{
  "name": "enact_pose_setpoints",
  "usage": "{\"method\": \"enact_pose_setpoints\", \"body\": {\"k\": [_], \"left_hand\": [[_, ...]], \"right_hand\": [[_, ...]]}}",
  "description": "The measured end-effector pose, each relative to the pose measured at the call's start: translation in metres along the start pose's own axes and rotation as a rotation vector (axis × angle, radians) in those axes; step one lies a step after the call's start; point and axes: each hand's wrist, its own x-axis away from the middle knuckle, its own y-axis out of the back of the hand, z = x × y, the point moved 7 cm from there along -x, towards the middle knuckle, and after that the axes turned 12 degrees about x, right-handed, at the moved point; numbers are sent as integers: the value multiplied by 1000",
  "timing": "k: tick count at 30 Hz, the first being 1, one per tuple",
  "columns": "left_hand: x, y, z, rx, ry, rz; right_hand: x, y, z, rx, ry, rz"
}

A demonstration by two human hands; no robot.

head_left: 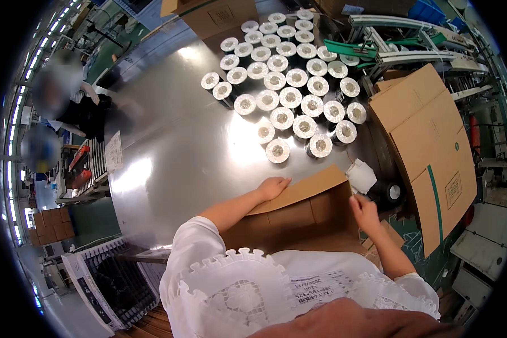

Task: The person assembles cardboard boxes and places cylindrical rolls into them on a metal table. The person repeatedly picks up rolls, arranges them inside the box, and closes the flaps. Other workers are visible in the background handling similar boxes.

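An open cardboard box (315, 217) stands close in front of me, with its far flap (304, 191) folded outward over the metal table. My left hand (273, 188) is closed over the outer edge of that flap. At the box's right corner, my right hand (364, 212) is closed on the edge, with its fingertips partly hidden. A crumpled white wrapper (361, 176) lies just beyond my right hand. Beside it is a black cylinder (390, 193) with a pale centre. The bottom of the box is mostly hidden from sight.
Many upright spools (290, 97) with silvery round tops crowd the far part of the shiny metal table (169, 124). Flattened cardboard (428, 146) leans at the right, below a conveyor frame (417, 56). Another carton (217, 19) stands at the far edge. People are at the left.
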Motion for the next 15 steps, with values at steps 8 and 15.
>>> {"method": "enact_pose_setpoints", "body": {"k": [8,15], "left_hand": [[-39,104,-59,-670,-516,-775],[-85,105,-52,-828,-249,-568]], "right_hand": [[-184,-62,-81,95,-254,101],[-219,-148,-77,-69,-390,201]]}}
